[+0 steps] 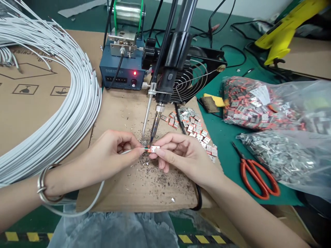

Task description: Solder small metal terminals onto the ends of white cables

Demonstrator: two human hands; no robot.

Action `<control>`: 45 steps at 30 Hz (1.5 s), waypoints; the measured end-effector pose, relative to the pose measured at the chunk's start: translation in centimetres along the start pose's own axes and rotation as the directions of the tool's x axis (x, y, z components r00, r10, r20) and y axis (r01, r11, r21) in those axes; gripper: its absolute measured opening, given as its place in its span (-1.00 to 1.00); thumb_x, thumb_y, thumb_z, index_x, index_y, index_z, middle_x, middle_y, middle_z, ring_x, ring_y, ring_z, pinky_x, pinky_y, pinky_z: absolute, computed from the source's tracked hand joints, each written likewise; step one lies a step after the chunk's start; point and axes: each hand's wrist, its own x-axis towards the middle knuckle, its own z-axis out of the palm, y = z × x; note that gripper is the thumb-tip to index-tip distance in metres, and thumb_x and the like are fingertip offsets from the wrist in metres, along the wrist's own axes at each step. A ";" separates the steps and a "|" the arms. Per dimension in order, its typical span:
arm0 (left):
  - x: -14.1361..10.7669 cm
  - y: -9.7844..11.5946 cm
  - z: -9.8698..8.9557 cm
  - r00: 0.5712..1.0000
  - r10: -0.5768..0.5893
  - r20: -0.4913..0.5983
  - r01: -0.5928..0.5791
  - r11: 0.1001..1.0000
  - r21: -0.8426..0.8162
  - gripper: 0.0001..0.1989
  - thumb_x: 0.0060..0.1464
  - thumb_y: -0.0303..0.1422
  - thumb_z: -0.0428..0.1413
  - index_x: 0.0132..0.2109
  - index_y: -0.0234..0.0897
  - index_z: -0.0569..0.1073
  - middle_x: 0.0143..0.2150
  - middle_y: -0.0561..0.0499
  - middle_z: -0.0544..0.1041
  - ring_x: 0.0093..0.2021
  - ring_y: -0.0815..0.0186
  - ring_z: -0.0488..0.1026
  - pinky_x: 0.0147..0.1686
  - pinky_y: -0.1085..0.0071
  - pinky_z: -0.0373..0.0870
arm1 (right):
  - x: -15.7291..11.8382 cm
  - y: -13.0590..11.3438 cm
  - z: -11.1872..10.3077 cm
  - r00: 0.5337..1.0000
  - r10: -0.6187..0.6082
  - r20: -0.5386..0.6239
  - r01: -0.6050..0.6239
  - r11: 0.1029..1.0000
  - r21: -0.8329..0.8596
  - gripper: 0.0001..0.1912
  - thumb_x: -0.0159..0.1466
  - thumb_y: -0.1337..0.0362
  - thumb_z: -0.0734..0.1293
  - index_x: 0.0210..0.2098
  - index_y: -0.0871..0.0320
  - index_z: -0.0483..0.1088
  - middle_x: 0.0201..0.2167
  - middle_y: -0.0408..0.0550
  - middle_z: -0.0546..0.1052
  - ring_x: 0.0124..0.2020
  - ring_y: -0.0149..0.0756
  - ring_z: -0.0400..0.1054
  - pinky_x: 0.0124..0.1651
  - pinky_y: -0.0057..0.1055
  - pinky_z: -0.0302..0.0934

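Near the centre, my left hand (117, 151) pinches the end of a white cable (99, 191), whose thin coloured wires show at the fingertips. Facing it, my right hand (178, 155) holds a small metal connector with an orange insert (155, 148) between thumb and fingers. The wires meet the connector's left end. Right above this spot stands the tip of a soldering iron (155, 127), with a thin bent metal tube (147, 119) beside it. Whether the tip touches the wires is too small to tell.
White cables (85, 93) curve along the left. Behind stand a blue soldering unit (121, 69), a solder spool (128, 13) and a fan (188, 79). Loose connectors (198, 129), bags of orange connectors (248, 103) and metal parts (281, 155), and red-handled scissors (258, 177) lie right.
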 end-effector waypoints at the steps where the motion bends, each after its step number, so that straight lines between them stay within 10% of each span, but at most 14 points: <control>1: 0.0 0.0 0.0 1.000 0.003 -0.003 -0.003 1.000 0.000 -0.79 0.08 -0.28 0.08 -0.38 -0.31 0.52 -0.61 0.14 0.29 -0.57 0.49 0.15 -0.61 0.58 0.08 | 0.0 0.0 0.0 1.000 0.001 0.000 -0.001 1.000 0.003 -0.85 0.13 0.31 0.43 -0.36 0.26 0.40 -0.47 -0.04 0.57 -0.62 -0.54 0.36 -0.57 -0.65 0.31; 45: 0.2 -0.4 -0.3 0.999 0.050 0.010 -0.051 0.997 0.050 -0.83 0.07 -0.33 0.09 -0.39 -0.29 0.53 -0.63 0.16 0.26 -0.59 0.52 0.11 -0.64 0.62 0.04 | 0.1 -0.2 0.3 0.999 0.021 -0.035 -0.021 1.000 0.007 -0.81 0.11 0.28 0.44 -0.35 0.27 0.40 -0.48 -0.05 0.56 -0.65 -0.56 0.31 -0.61 -0.66 0.26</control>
